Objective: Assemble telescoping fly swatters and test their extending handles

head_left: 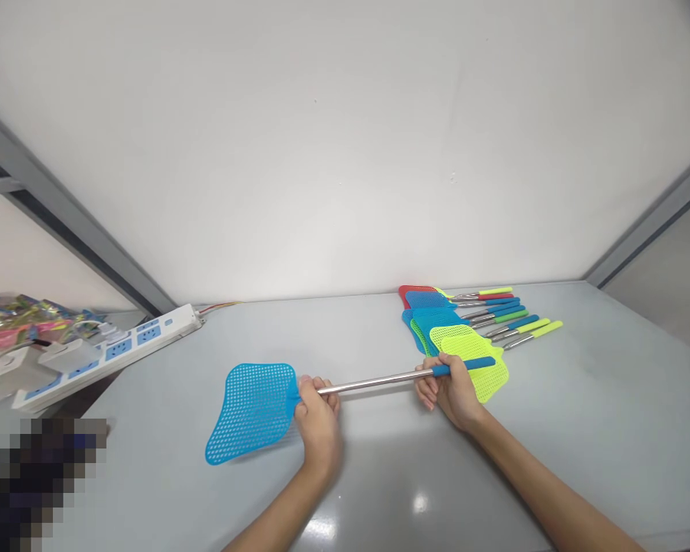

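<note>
I hold a blue fly swatter point(253, 410) level above the grey table point(580, 399). Its mesh head points left and its metal telescopic rod runs right to a blue grip. My left hand point(317, 420) is closed round the rod just beside the mesh head. My right hand point(448, 391) is closed round the rod where it meets the blue grip. The rod is drawn out between the two hands.
A pile of several fly swatters point(460, 330) in red, blue, green and yellow lies behind my right hand, handles pointing right. A white power strip point(109, 353) lies at the left, with colourful packets point(17, 322) beyond it. A white wall stands behind the table.
</note>
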Available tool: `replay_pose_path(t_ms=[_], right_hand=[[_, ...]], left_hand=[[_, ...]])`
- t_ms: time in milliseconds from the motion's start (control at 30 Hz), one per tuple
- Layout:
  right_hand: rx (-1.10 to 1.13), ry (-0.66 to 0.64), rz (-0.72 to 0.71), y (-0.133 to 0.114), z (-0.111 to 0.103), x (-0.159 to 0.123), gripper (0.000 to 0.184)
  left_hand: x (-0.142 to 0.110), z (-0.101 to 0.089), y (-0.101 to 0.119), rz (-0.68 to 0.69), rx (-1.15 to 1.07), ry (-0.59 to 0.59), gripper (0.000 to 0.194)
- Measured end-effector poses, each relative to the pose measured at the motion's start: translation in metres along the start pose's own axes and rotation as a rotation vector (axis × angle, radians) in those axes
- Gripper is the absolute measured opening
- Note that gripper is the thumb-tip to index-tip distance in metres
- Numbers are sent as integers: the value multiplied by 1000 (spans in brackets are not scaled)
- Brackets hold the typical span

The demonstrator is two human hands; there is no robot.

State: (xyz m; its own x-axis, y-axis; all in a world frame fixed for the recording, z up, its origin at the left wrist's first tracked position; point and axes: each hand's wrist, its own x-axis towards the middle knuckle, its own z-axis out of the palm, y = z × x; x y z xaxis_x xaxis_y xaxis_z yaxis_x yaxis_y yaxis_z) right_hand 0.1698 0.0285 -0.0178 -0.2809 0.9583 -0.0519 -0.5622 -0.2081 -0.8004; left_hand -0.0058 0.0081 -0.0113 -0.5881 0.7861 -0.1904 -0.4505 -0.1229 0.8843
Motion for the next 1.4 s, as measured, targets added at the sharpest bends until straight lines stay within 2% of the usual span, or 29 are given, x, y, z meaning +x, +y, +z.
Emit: replay_pose_path(t_ms=[200, 567, 733, 867, 933, 1067, 1167, 1267, 1333, 1400], right_hand=[[-5, 10, -20, 4, 3, -1, 43], [-25, -38, 83, 10, 6, -3, 45], [-9, -59, 138, 3, 13, -3, 44], [-44, -25, 189, -1, 14, -4, 47], [-115, -82, 234, -1, 14, -7, 48], [-235, -339, 320, -5, 16, -13, 45], [-209, -363, 232, -20, 19, -14, 34], [-271, -233, 20, -43, 21, -11, 28], [-425, -130, -99, -56, 21, -9, 24], [-670, -60, -115, -62, 20, -8, 23]], left_hand=[[-2, 3, 3, -18, -20, 8, 30], [4, 0, 8, 39, -37, -3, 32], [12, 2, 14, 67, 3, -121, 36], [14, 1, 13, -53, 79, -244, 39], [15, 1, 12, -75, 67, -289, 38], [17, 1, 14, -42, 47, -275, 39], [18, 1, 15, -32, 90, -247, 40], [17, 1, 14, -42, 145, -248, 40], [16, 1, 14, -52, 169, -251, 38], [14, 1, 14, -60, 186, -261, 36]])
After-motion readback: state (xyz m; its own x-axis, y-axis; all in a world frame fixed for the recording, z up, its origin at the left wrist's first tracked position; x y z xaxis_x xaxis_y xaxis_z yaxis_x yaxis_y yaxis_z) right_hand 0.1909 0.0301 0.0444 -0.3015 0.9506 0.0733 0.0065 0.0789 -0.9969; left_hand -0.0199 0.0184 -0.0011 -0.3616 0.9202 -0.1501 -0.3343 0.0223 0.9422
